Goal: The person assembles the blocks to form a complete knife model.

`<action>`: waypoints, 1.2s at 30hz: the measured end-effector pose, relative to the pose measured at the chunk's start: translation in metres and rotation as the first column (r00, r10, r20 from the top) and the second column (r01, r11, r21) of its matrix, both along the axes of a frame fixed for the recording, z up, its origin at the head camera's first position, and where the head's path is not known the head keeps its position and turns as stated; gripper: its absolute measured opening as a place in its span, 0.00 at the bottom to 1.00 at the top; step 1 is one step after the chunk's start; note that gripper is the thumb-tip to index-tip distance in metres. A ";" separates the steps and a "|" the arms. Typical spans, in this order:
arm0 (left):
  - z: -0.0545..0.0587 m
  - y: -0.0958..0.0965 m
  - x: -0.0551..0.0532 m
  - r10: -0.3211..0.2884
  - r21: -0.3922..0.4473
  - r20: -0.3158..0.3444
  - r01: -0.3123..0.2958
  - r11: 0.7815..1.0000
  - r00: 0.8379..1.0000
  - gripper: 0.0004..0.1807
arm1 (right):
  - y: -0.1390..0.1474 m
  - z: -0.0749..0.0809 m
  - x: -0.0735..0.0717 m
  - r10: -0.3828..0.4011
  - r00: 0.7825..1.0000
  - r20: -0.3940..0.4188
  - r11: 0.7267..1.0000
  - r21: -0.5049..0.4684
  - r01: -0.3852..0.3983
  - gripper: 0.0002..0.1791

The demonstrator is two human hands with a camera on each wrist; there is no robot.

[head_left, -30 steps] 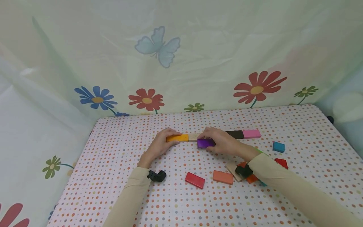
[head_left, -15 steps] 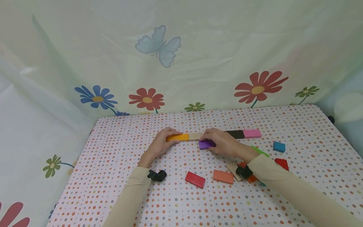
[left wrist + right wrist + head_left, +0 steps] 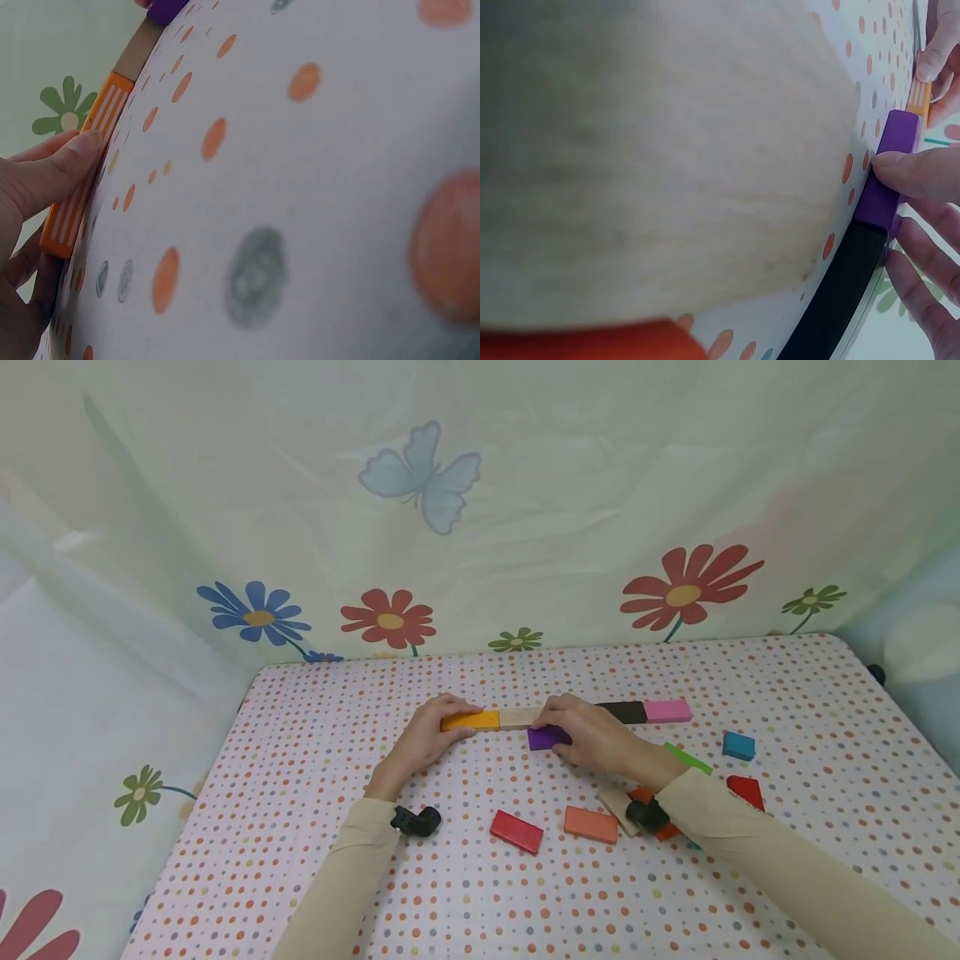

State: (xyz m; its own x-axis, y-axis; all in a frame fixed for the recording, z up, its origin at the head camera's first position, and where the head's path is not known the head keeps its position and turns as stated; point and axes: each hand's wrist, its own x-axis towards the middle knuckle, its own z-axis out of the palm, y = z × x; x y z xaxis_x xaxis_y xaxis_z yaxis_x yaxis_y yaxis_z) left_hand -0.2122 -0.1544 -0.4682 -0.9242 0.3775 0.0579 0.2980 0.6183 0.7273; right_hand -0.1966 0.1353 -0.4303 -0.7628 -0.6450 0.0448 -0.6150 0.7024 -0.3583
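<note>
My left hand (image 3: 426, 735) grips the left end of an orange block (image 3: 480, 720), thumb on its near side and fingers behind it. The left wrist view shows pale stripes along the block's near face. A plain wooden block (image 3: 519, 718) continues the row at its right. My right hand (image 3: 592, 732) pinches a purple block (image 3: 547, 738), the thumb on its near side, just in front of the row. Farther right in the row are a black block (image 3: 626, 712) and a pink block (image 3: 667, 711). My right hand hides the stretch between the wooden and black blocks.
Nearer on the dotted tablecloth (image 3: 450, 893) lie a red block (image 3: 517, 832) and a coral block (image 3: 591, 824). Several more blocks lie around my right forearm, partly covered, including a green block (image 3: 687, 758). A blue block (image 3: 738, 745) and another red block (image 3: 745, 792) are farther right.
My right hand has shifted the purple block slightly to the right, showing more of the wooden block. More of the green block shows by the forearm. The left hand stays on the orange block.
</note>
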 end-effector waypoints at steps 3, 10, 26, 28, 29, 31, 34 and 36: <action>0.001 0.001 0.000 0.000 0.002 -0.001 0.000 1.000 1.000 0.19 | 0.001 -0.001 0.000 0.002 1.000 -0.004 1.000 -0.008 -0.002 0.19; 0.000 0.001 0.001 0.006 0.000 -0.004 -0.006 1.000 1.000 0.19 | 0.003 0.002 0.002 -0.019 0.999 0.026 0.997 -0.078 0.021 0.15; 0.003 -0.002 0.002 -0.006 0.005 -0.009 0.006 1.000 1.000 0.19 | 0.020 0.061 0.019 0.006 0.997 0.076 0.976 -0.219 0.011 0.13; 0.003 -0.002 0.001 -0.004 0.003 -0.008 0.004 1.000 1.000 0.19 | 0.020 0.058 0.027 0.044 0.991 0.128 0.982 -0.190 -0.019 0.13; 0.003 -0.002 0.001 -0.004 0.004 -0.009 0.004 1.000 1.000 0.19 | 0.020 0.056 0.031 0.063 0.986 0.156 0.984 -0.173 -0.035 0.13; 0.003 -0.002 0.001 -0.004 0.003 -0.010 0.004 1.000 1.000 0.19 | 0.020 0.049 0.039 0.106 0.970 0.219 0.985 -0.155 -0.073 0.12; 0.003 -0.002 0.001 -0.010 0.004 -0.012 0.010 1.000 1.000 0.19 | 0.023 0.035 0.049 0.171 0.940 0.294 0.980 -0.151 -0.131 0.12; 0.002 -0.001 0.002 -0.016 0.005 -0.011 0.016 1.000 1.000 0.19 | 0.026 0.026 0.057 0.197 0.919 0.341 0.975 -0.168 -0.147 0.12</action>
State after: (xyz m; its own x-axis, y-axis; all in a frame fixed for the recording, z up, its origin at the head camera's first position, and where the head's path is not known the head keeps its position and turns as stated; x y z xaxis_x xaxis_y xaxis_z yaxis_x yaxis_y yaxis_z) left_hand -0.2106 -0.1552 -0.4659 -0.9172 0.3921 0.0698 0.3161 0.6099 0.7268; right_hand -0.1401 0.1616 -0.4039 -0.6227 -0.7747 -0.1100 -0.5377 0.5258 -0.6591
